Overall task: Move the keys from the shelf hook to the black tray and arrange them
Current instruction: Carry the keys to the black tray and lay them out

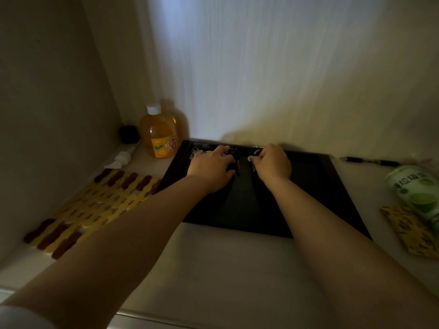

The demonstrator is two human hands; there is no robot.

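Both hands are working at the far end of the black tray [332, 210]. Left hand [212, 168] is lying curled over dark keys [234, 155] w/ rings, far-left in tray; right hand [273, 163] is pinching another key [255, 157] just beside them. Orange bottle [158, 134] is standing left of tray, pen [370, 161] lying to its right.

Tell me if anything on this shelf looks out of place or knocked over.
One thing: a white pump head lies on its side beside the orange bottle, detached from any container. Nothing looks spilled; the keys are in the black tray.
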